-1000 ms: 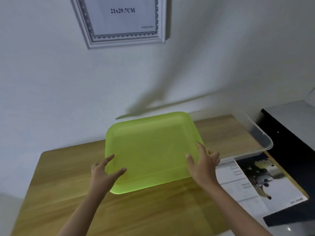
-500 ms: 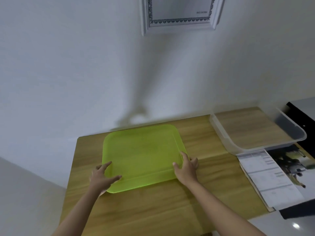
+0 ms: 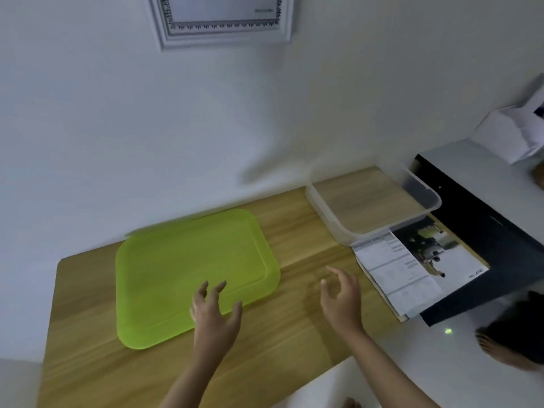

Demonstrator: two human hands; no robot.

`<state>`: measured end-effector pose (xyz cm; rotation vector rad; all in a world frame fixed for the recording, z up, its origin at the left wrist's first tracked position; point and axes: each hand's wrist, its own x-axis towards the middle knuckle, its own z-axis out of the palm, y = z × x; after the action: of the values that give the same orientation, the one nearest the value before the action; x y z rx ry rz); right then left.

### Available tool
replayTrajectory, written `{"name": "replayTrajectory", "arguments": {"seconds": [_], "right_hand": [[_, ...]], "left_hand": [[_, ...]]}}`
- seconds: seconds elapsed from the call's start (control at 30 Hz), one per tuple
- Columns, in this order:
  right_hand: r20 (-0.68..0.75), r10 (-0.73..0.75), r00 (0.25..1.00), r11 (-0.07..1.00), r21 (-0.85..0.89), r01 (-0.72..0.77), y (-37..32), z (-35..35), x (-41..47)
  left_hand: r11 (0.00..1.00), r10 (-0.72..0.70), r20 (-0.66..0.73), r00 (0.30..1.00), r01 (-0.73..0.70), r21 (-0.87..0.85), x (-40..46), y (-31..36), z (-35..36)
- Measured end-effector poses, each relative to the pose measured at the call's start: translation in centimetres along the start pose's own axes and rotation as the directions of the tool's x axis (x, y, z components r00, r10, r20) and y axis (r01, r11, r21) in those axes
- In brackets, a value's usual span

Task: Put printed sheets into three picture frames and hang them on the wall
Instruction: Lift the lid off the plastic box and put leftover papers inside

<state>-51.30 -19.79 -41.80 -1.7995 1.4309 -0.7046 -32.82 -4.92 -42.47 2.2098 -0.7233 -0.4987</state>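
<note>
Head view: both hands are released, grasping nothing. Left hand [image 3: 216, 315] hovers at the near edge of a green tray [image 3: 188, 275]; right hand [image 3: 341, 295] hovers over the table [image 3: 294, 343]. Printed sheets [image 3: 412, 269] lie at right, long axis running toward the upper left. One picture frame [image 3: 223, 25] hangs at top.

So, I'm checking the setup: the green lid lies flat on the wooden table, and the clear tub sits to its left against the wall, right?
Not quite. The head view shows the green lid flat on the wooden table, but the clear tub sits to its right against the wall.
</note>
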Motion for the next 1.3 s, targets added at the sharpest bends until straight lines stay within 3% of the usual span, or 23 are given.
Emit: {"name": "replayTrajectory", "arguments": {"seconds": [0.13,0.23,0.43,0.63,0.83,1.03,1.3], "right_hand": [[-0.222,0.196,0.955,0.979,0.099,-0.178,4.4,-6.1,1.1],[-0.290,0.342,0.894,0.938,0.168,-0.305,7.4,-10.1,2.3],[-0.133,0.570,0.810,0.812,0.238,-0.533,11.7,-15.1,5.5],[0.017,0.642,0.767,0.701,0.392,-0.595,14.5,-16.8,8.1],[0.238,0.668,0.706,0.561,0.463,-0.686,16.5,-17.4,9.3],[0.315,0.602,0.733,0.588,0.447,-0.675,18.2,-18.4,9.8],[0.351,0.492,0.797,0.591,0.537,-0.601,19.7,-20.9,10.0]], "left_hand": [[0.990,0.137,0.182,0.974,-0.130,-0.048,-1.8,5.0,6.6],[0.987,0.143,0.287,0.947,-0.115,-0.113,-3.2,9.1,11.2],[0.995,0.056,0.452,0.890,-0.015,-0.095,-5.7,15.2,18.8],[0.988,-0.079,0.478,0.874,0.133,-0.080,-6.5,18.5,23.8],[0.930,-0.236,0.320,0.917,0.308,-0.198,-6.3,20.8,26.9],[0.774,-0.380,0.294,0.877,0.475,-0.418,-5.9,22.1,27.9],[0.757,-0.321,0.451,0.833,0.512,-0.406,-6.3,23.1,28.6]]}}
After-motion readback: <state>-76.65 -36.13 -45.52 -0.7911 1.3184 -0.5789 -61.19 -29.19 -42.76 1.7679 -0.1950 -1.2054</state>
